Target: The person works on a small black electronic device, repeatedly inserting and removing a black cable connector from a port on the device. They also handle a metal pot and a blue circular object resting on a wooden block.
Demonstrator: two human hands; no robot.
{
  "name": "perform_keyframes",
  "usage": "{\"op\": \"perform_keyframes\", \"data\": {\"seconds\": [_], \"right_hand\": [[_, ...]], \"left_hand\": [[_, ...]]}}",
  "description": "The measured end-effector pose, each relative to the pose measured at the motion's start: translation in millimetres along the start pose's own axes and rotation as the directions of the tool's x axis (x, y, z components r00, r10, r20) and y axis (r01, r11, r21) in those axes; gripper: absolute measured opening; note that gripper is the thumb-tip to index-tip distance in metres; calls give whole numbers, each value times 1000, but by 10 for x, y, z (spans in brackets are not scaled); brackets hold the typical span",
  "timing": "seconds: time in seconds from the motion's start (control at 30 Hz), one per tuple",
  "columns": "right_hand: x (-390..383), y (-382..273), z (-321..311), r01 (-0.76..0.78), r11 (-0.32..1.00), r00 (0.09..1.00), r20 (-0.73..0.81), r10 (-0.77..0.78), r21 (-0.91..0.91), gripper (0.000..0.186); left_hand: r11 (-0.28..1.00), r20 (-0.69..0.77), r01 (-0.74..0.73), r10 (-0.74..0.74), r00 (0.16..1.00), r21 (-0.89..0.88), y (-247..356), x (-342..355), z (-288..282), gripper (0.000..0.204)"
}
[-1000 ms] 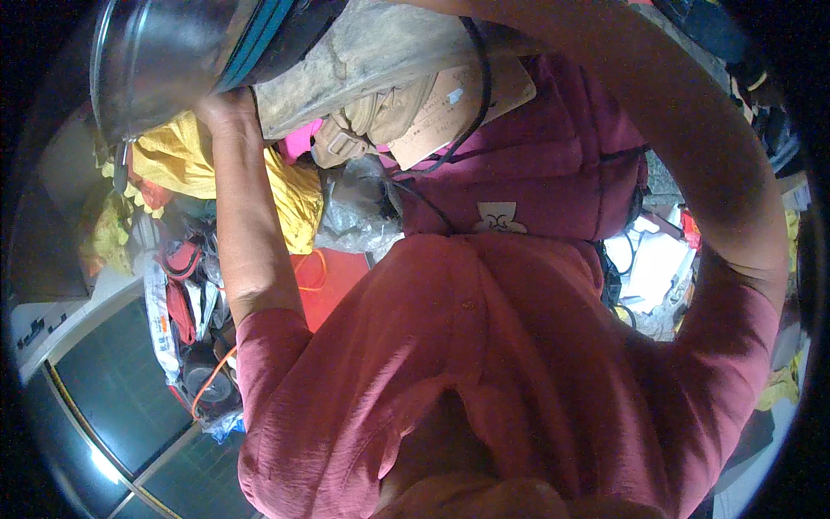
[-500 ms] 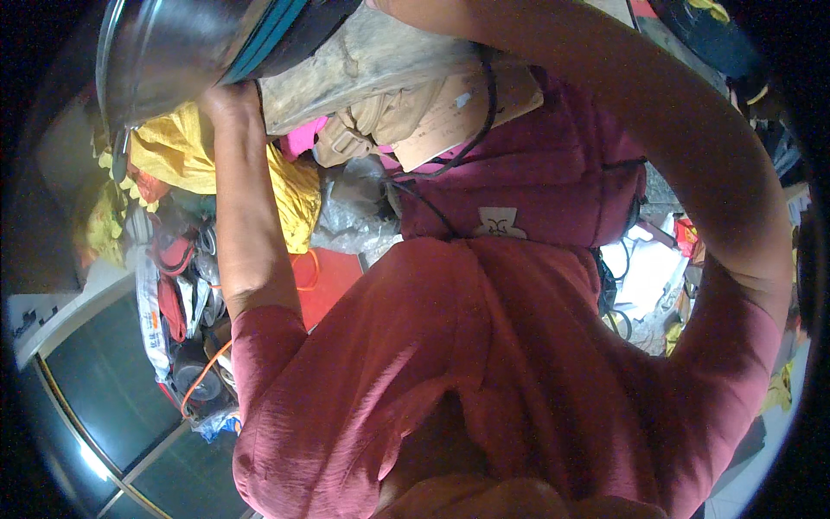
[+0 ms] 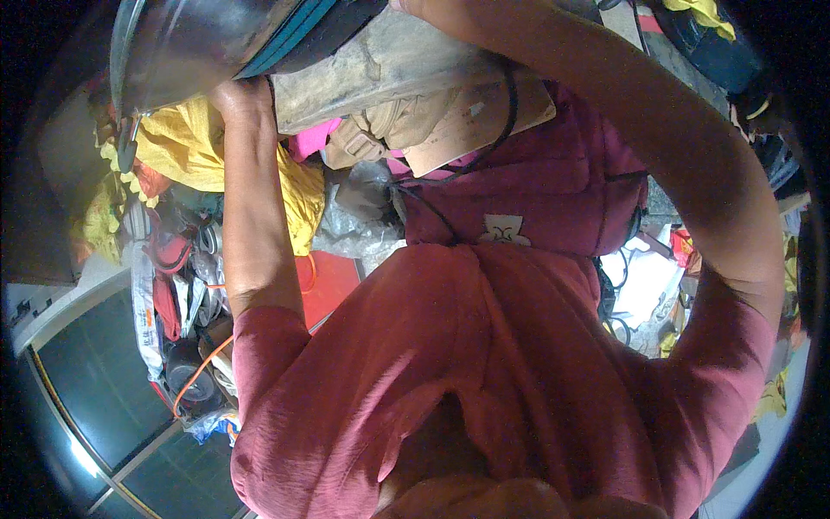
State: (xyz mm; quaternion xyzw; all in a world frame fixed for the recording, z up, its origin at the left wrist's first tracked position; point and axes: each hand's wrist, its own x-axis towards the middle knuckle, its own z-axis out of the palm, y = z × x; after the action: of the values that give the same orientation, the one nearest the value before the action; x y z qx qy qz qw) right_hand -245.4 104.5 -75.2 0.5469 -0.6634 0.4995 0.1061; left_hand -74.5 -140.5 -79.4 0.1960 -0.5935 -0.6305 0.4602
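My left hand point(image 3: 240, 97) reaches up under a large dark, glossy item point(image 3: 177, 52) with a teal band point(image 3: 285, 36) along its edge. Its wrist touches the item's lower edge, and its fingers are hidden behind it. My right arm curves around from the right. Only the base of my right hand point(image 3: 417, 7) shows, at the top edge beside a worn greyish-beige surface point(image 3: 372, 73); its fingers are out of view. What either hand holds, if anything, cannot be made out.
Against my body lies a maroon bag point(image 3: 545, 208) with a black cord point(image 3: 512, 104). Near it are a brown board point(image 3: 475, 130), a tan strap with a buckle point(image 3: 356, 143) and yellow cloth point(image 3: 186, 147). Left of me are a red panel point(image 3: 333, 281) and piled odds and ends point(image 3: 186, 303).
The glossy item, the worn surface and both hands have shifted slightly right in the picture, and the surroundings have shifted a little too. Neither hand shows a clear change of hold.
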Motion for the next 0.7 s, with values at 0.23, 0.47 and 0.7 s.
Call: {"op": "perform_keyframes", "data": {"seconds": [0.23,0.47,0.7], "right_hand": [[20,-25,-38,30,988,997,81,-18,-148,17],[117,-12,2,103,982,993,77,-92,-158,11],[191,-41,-102,41,983,969,246,4,-178,12]], "left_hand": [[1000,-16,-8,8,1000,10,-65,5,68,57],[1000,-106,4,-4,994,2,-38,-2,7,54],[997,-62,42,-38,997,61,-28,-41,-3,62]]}}
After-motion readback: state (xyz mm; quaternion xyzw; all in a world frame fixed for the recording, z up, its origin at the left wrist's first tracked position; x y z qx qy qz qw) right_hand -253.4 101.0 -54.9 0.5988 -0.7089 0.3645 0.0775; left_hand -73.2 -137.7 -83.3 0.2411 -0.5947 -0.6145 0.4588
